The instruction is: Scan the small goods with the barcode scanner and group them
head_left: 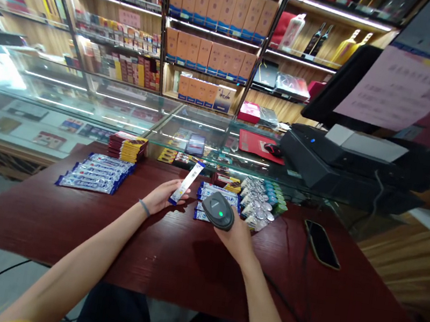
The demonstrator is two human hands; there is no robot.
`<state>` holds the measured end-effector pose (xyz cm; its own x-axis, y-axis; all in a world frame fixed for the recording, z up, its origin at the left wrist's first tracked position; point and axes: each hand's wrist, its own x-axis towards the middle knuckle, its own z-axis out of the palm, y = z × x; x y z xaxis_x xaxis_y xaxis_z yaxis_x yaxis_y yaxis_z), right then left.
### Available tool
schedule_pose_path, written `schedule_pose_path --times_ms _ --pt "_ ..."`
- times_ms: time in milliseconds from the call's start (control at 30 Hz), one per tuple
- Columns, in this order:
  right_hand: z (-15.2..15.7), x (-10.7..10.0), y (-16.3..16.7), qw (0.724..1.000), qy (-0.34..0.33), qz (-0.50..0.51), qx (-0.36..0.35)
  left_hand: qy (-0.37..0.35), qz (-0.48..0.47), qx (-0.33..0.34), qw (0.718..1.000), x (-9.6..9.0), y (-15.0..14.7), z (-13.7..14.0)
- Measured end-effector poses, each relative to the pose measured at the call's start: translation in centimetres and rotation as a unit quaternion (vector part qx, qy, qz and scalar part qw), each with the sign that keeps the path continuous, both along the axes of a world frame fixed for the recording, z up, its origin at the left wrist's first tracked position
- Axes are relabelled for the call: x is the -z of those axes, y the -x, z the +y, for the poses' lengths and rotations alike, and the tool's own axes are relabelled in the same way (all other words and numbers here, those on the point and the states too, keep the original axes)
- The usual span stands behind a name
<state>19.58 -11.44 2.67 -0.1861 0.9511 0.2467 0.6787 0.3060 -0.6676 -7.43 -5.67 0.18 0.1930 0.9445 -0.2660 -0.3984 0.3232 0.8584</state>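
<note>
Near the middle of the dark red table (pixel 133 262), my left hand (pixel 164 195) is closed on a slim blue-and-white packet (pixel 188 181), tilted with its pale side up. My right hand (pixel 236 233) grips a black barcode scanner (pixel 218 210) with a green light on top; its head points toward the packet. Partly behind the scanner lies a pile of similar blue packets (pixel 202 215). Rows of small silver-topped containers (pixel 258 203) stand just right of it. To the left are a fanned row of blue packets (pixel 93 173) and a stack of maroon-and-yellow packs (pixel 126 146).
A phone (pixel 322 244) lies at the table's right, with a cable crossing beside it. Behind the table runs a glass display counter (pixel 189 119) with a red mouse pad (pixel 258 145). A black monitor and register (pixel 322 156) stand at the right. Stocked shelves (pixel 219 34) line the wall.
</note>
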Motion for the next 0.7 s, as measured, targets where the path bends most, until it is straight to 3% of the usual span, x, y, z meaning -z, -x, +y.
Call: schedule_pose_path --times_ms 200,333,467,600,700 --pt "-0.2 -0.3 0.3 0.998 0.013 0.059 0.012 -0.025 0.001 0.005 1.000 0.3 0.1 0.2" --pt "0.1 -0.3 0.8 0.998 0.013 0.061 0.028 -0.081 0.026 -0.059 0.995 -0.8 0.9 0.7" --pt "0.7 -0.6 1.8 0.997 0.023 0.062 0.028 -0.144 0.109 -0.125 0.976 -2.1 3.1 1.7" --pt "1.4 -1.4 2.9 0.998 0.009 0.059 0.011 -0.235 0.258 -0.190 0.918 -2.6 7.2 2.2" --pt "1.8 -2.1 4.0 0.998 0.000 0.056 -0.001 -0.287 0.408 -0.196 0.844 -2.9 11.4 1.5"
